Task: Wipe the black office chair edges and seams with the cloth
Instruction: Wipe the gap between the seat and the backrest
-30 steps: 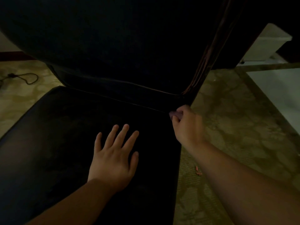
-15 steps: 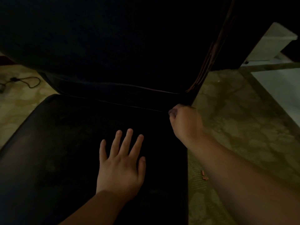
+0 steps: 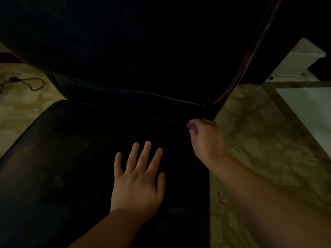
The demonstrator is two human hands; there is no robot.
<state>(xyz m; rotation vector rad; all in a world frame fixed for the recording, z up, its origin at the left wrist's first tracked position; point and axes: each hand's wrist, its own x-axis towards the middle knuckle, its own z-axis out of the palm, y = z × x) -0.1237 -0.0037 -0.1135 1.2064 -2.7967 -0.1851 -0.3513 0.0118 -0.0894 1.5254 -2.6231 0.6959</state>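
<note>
The black office chair fills most of the dim head view: its seat (image 3: 59,167) lies below and its backrest (image 3: 134,47) rises behind. My left hand (image 3: 138,183) lies flat on the seat with fingers spread. My right hand (image 3: 207,140) sits at the seat's back right corner, where the seam (image 3: 143,114) meets the backrest's worn edge (image 3: 245,61). Its fingers curl round a small purplish cloth (image 3: 191,126), of which only a bit shows at the fingertips.
Patterned floor (image 3: 268,140) surrounds the chair. A dark cable (image 3: 34,84) lies on the floor at the left. A pale box-like object (image 3: 300,59) stands at the upper right, and a white surface (image 3: 311,111) runs along the right. Small orange scraps (image 3: 222,198) lie beside my right forearm.
The right hand has stayed at the seat's back right corner with the cloth, shifting only slightly. The left hand remains flat on the seat. The view has shifted a little.
</note>
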